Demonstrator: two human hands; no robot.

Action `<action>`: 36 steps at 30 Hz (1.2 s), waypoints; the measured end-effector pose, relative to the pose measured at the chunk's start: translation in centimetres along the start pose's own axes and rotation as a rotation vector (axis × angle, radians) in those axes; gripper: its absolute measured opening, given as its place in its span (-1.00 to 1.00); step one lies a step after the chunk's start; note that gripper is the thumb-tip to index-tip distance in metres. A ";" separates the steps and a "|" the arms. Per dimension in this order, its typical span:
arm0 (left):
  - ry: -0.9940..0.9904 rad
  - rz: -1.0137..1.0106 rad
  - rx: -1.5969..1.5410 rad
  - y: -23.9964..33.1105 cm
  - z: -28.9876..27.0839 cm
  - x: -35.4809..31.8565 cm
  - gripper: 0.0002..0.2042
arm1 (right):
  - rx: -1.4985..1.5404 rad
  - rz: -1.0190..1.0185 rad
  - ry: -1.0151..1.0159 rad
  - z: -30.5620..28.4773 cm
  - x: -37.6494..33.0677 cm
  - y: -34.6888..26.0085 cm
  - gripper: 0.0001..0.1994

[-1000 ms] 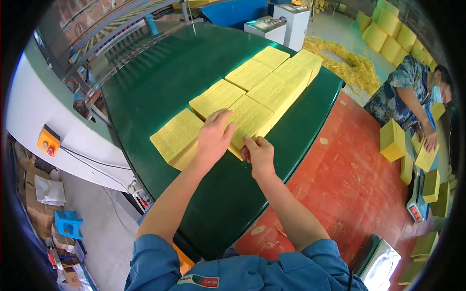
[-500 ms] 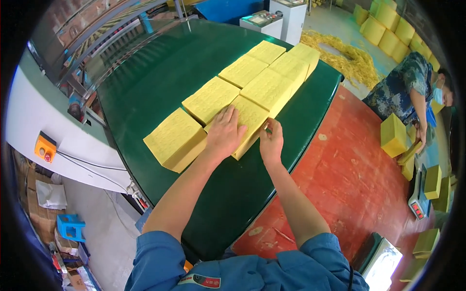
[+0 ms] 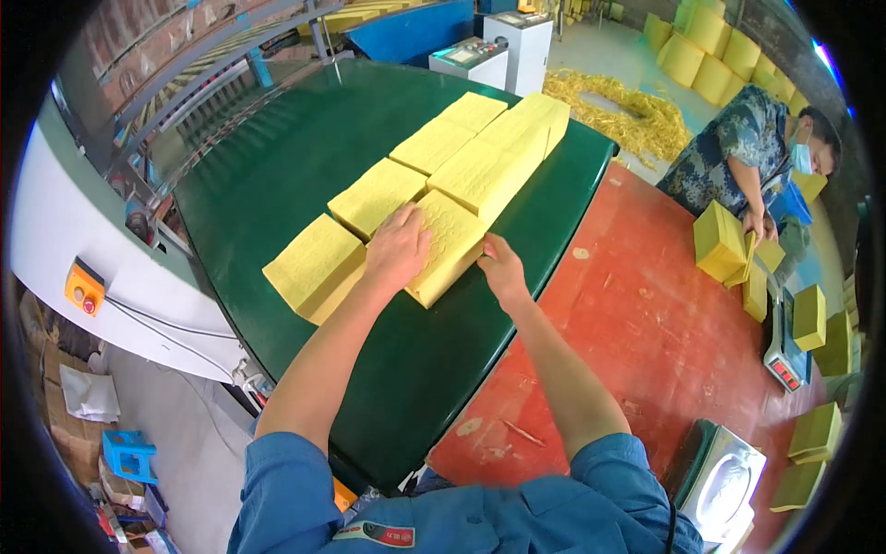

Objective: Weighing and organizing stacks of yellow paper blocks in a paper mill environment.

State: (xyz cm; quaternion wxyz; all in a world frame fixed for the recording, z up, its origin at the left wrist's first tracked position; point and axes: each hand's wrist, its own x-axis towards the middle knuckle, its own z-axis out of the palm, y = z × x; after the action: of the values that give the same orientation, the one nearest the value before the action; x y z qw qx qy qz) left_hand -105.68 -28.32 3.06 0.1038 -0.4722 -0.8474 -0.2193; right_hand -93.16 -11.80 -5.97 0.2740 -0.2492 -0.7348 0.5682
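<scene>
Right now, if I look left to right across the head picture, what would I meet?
Blue plastic stool, yellow rectangular block farthest left on the green table, the person's left hand, their right hand, grey scale with a red display.

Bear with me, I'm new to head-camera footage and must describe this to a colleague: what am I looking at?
There's no robot here, just a person's bare hands. The camera sits on that person's head, looking down; its wide lens bends straight edges.

On the green table stand yellow blocks in two rows. The left hand rests against the right row's nearest block; the right hand has its fingers at that block's right side. Whether the block is lifted, I can't tell.

To the right are a red table and a co-worker handling more yellow pieces.
</scene>
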 end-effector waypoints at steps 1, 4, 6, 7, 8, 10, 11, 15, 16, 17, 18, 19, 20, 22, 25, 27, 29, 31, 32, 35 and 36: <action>-0.003 -0.088 -0.020 0.4 0.3 0.1 -0.57 | 0.076 0.028 -0.002 0.0 0.3 1.0 -0.56; 0.056 -0.075 0.042 1.0 1.4 -0.5 -0.60 | 0.001 -0.015 0.054 0.4 0.4 2.2 -0.57; 0.102 -0.063 0.097 1.1 1.5 -1.4 -0.60 | -0.125 -0.054 0.104 1.1 -0.5 1.4 -0.57; 0.099 -0.078 0.084 1.6 1.6 -1.9 -0.61 | -0.124 -0.038 0.100 0.8 -1.1 1.3 -0.57; 0.095 -0.093 0.071 1.9 1.6 -2.5 -0.62 | -0.082 -0.020 0.099 0.5 -1.9 1.2 -0.57; 0.034 -0.076 0.022 3.3 0.6 -4.6 -0.63 | -0.031 0.020 0.089 -0.8 -4.4 1.4 -0.57; -0.003 -0.064 -0.013 4.3 -0.8 -5.9 -0.64 | -0.035 0.041 0.082 -1.4 -6.0 1.0 -0.57; -0.261 -0.068 -0.225 5.0 -5.4 -9.8 -0.51 | 0.143 0.049 0.042 -3.1 -11.4 1.5 -0.56; -0.269 -0.072 -0.224 4.7 -5.5 -10.3 -0.51 | 0.227 0.025 0.026 -3.1 -12.5 1.3 -0.56; -0.275 -0.231 -0.439 4.5 -5.6 -10.6 -0.44 | 0.230 0.030 0.025 -3.2 -13.5 1.0 -0.56; -0.275 -0.391 -0.653 4.4 -5.7 -10.9 -0.37 | 0.156 0.056 0.080 -3.5 -14.6 0.5 -0.57; -0.265 -0.393 -0.646 4.0 -5.9 -11.2 -0.37 | 0.084 0.071 0.128 -3.5 -15.4 -0.6 -0.57; -0.492 -0.579 -0.900 3.6 -5.5 -11.4 -0.33 | 0.087 0.062 0.126 -3.6 -16.2 -1.0 -0.57; -0.676 -0.736 -1.171 3.8 -4.7 -12.0 -0.34 | 0.270 0.203 -0.012 -3.5 -18.0 -1.4 -0.57; -0.664 -0.712 -1.297 5.6 -4.2 -13.3 -0.37 | 0.311 0.130 0.057 -1.9 -20.9 -1.4 -0.54; -0.622 -0.711 -1.302 8.0 -3.8 -14.7 -0.38 | 0.370 0.150 0.089 -2.2 -22.6 -1.4 -0.54; -0.573 -0.713 -1.296 9.5 -3.7 -16.4 -0.40 | 0.490 0.174 0.136 -2.9 -24.1 -3.0 -0.55; -0.519 -0.711 -1.352 11.2 -3.2 -18.0 -0.40 | 0.520 0.217 0.115 -4.2 -25.9 -2.5 -0.56; -0.531 -0.710 -1.352 12.4 -3.1 -18.7 -0.40 | 0.527 0.186 0.139 -5.0 -26.9 -2.4 -0.56; -0.629 -0.723 -1.335 16.5 -3.0 -21.1 -0.42 | 0.477 0.176 0.196 -8.6 -31.0 -2.4 -0.57; -0.620 -0.708 -1.333 18.0 -3.0 -22.2 -0.41 | 0.423 0.186 0.199 -9.8 -32.8 -2.5 -0.57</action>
State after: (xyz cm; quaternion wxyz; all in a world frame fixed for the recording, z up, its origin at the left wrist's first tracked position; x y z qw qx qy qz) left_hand -78.66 -38.25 2.12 -0.5137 -0.1783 -0.6281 -0.5566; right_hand -62.77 -27.71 -5.50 0.3376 -0.3078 -0.5426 0.7049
